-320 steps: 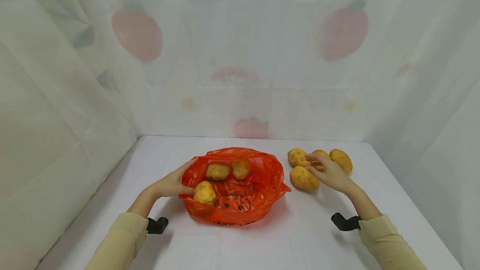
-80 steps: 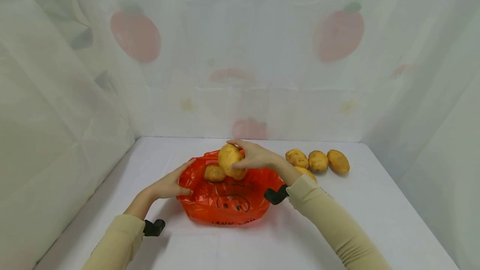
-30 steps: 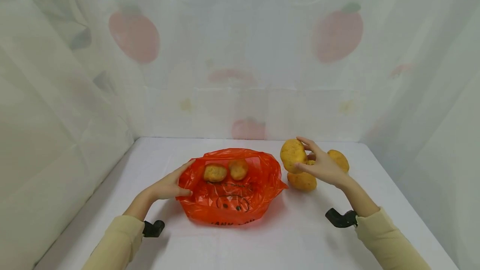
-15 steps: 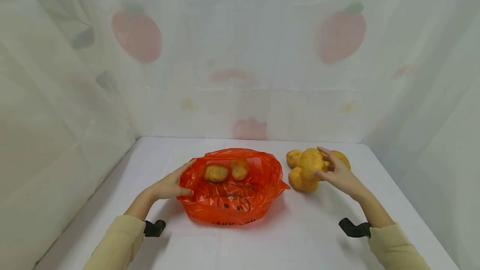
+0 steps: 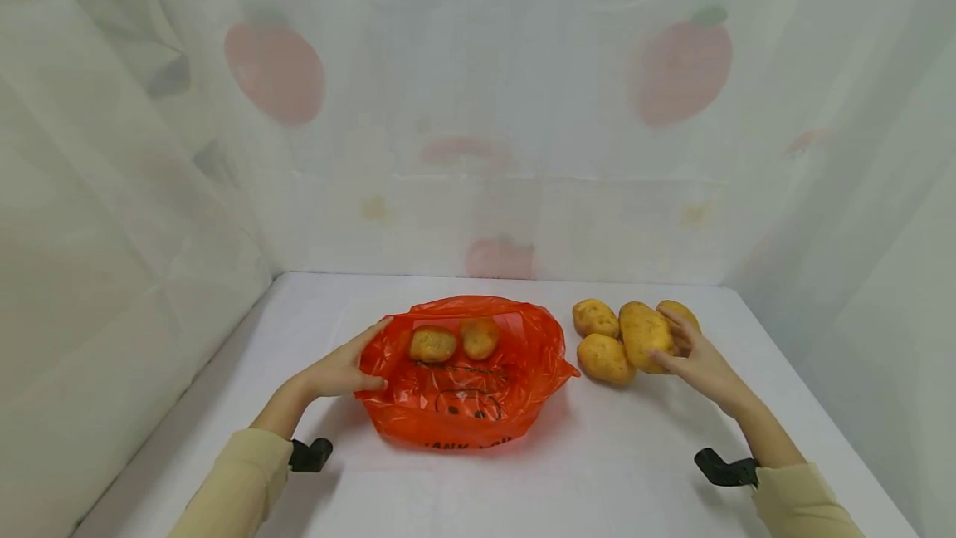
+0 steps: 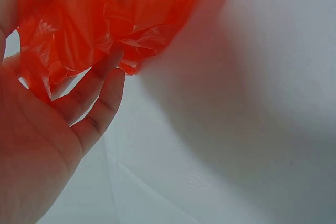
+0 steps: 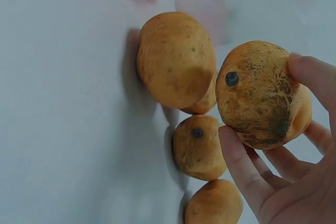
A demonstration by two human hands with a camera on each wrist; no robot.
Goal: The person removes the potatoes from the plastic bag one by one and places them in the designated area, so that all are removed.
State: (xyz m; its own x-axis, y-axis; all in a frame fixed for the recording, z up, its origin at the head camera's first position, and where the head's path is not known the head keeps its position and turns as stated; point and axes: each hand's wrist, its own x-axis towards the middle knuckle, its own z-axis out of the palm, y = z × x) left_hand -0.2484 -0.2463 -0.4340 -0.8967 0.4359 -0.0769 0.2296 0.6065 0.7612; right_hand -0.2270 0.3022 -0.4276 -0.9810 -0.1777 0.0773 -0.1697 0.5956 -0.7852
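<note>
My left hand [image 5: 339,368] grips the left rim of an open red plastic bag [image 5: 515,388], the film [image 6: 79,19] lying between thumb and fingers in the left wrist view. Two potatoes, one oblong potato [image 5: 433,344] and one rounder potato [image 5: 479,339], lie inside the bag towards its back. Between thumb and fingertips my right hand [image 5: 702,368] holds another potato [image 5: 644,339], which carries a dark round spot. In the right wrist view this held potato [image 7: 262,95] is raised over the loose ones, with green-brown patches on its skin.
Right of the bag are loose potatoes: a back-left potato [image 5: 595,318], a front potato [image 5: 605,359] and a far-right potato [image 5: 681,314]. A further potato [image 7: 199,145] shows in the right wrist view. White cloth [image 5: 478,488] covers the table; pale printed curtains [image 5: 478,106] enclose it.
A third potato in the bag's left side is no longer there. My right hand carried a potato from over the bag rightwards, lowering it among the loose ones. My left hand stays on the rim.
</note>
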